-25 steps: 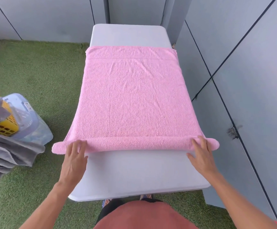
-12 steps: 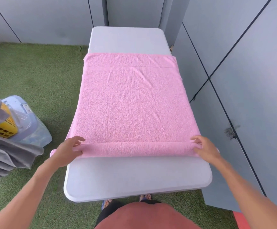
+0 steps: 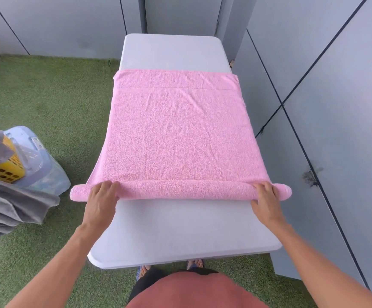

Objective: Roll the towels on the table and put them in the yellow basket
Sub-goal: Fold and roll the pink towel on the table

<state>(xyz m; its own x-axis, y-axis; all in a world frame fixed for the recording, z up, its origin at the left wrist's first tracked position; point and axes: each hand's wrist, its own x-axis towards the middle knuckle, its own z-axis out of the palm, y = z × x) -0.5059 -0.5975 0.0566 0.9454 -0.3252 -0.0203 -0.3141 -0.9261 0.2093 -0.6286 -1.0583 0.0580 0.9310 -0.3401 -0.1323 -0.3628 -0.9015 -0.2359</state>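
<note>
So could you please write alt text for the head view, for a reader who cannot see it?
Two bare hands, left hand and right hand, press on the rolled near edge of a pink towel spread across a white table. A yellow basket draped with grey towels stands on green turf at left.
</note>
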